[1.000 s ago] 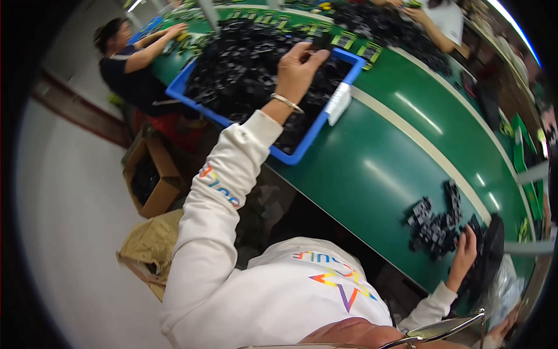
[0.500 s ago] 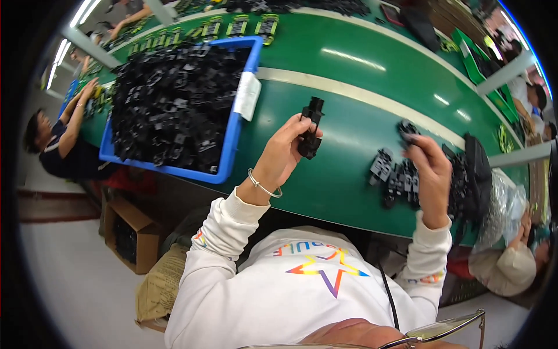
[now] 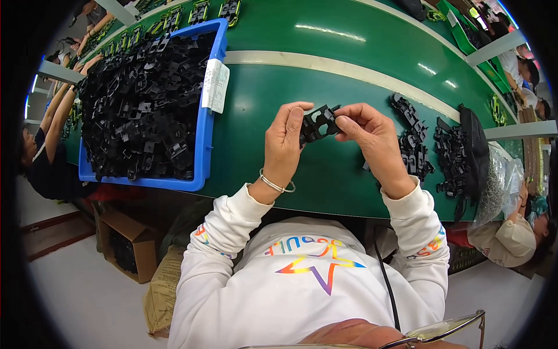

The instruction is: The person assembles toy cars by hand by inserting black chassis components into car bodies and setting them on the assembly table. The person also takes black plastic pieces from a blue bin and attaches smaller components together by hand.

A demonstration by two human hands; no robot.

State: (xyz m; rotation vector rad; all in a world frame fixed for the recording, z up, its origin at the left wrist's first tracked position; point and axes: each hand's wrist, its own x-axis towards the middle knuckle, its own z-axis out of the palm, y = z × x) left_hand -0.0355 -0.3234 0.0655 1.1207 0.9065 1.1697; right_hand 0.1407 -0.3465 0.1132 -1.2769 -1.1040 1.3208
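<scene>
My left hand (image 3: 283, 138) holds a black plastic part (image 3: 317, 124) with cut-out openings, its thumb up along the part's left end. At the other end, the thumb and fingers of my right hand (image 3: 372, 135) are closed on the same part. Whether a smaller piece sits between those right fingertips cannot be made out. The part is held above the green table (image 3: 256, 122), in front of my chest. Beyond my right wrist lies a loose group of similar black parts (image 3: 415, 152), partly hidden by that hand.
A blue crate (image 3: 204, 136) heaped with black parts stands on the left. On the right are more black parts (image 3: 450, 152), a black bag (image 3: 474, 145) and clear plastic wrapping (image 3: 494, 186). Green-and-black assemblies (image 3: 230, 10) line the far side. Other people sit at both sides.
My right hand has come left from the loose black parts to the one in my left hand and grips its end. That part has turned from upright to slanting. The view has shifted slightly.
</scene>
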